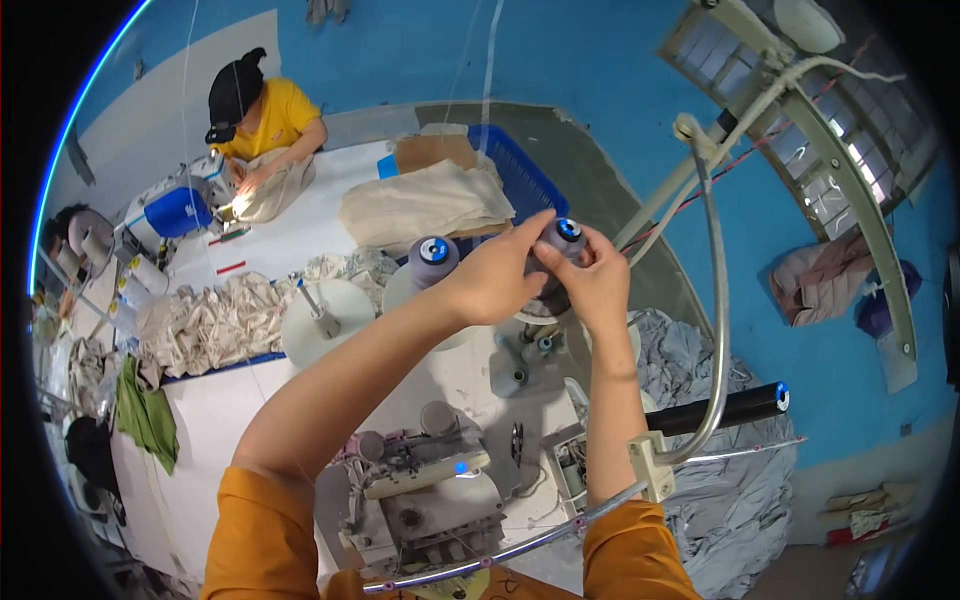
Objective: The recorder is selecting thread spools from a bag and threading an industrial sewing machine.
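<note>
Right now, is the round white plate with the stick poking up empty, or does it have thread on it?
The round plate is empty: its peg sticks up bare, with no thread around it.

Orange sleeves [258, 550], folded cuffs [265, 492], bare hands [495, 285]

1. Left forearm [365, 370]: bare, enters from 7 o'clock, slants toward 2.
2. Right forearm [616, 420]: bare, enters from 5 o'clock, nearly upright toward 12.
3. Left hand [498, 278]: index stretched toward 2 o'clock; other fingers partly hidden.
4. Right hand [600, 285]: curled in a grip, thumb toward 10 o'clock.
5. Hands close together.
</note>
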Motion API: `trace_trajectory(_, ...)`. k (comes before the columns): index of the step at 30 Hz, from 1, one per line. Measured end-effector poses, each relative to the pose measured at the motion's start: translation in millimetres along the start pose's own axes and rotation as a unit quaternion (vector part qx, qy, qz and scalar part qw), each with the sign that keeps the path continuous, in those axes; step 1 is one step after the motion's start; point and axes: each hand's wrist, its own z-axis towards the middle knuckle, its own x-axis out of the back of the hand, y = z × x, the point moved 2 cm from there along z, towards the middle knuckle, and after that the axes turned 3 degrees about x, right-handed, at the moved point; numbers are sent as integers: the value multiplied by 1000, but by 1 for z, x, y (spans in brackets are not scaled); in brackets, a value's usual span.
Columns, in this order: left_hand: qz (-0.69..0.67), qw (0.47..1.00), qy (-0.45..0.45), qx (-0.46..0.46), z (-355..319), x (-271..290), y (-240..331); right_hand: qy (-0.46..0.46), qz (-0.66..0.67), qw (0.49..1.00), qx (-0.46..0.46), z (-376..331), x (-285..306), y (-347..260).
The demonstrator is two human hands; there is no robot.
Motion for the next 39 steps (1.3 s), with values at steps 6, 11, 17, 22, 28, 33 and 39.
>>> trace_trajectory(6, 43, 997, 61, 36, -13, 0, -2, 53, 55, 997, -6, 16, 5, -24)
trace_trajectory(11, 101, 994, -13, 50, -27, -8, -1, 137, 96, 986, 10, 19, 14, -23)
trace_trajectory(17, 114, 989, -85, 50, -35, -13, -10, 153, 102, 983, -13, 16, 11, -27)
trace_trajectory(22, 130, 984, -116, 33, -38, -11, -7, 15, -109, 994, 8, -3, 1, -4)
trace_trajectory(28, 88, 987, -118, 62, -35, -10, -1, 12, -154, 988, 13, -13, -2, -9)
trace_trajectory(33, 67, 998, -1, 21, -27, -6, 7, 30, -174, 984, 14, -16, 0, -13)
trace_trajectory(39, 61, 997, -39, 40, -15, 1, 16, -9, -9, 1000, -6, -11, 0, -2)
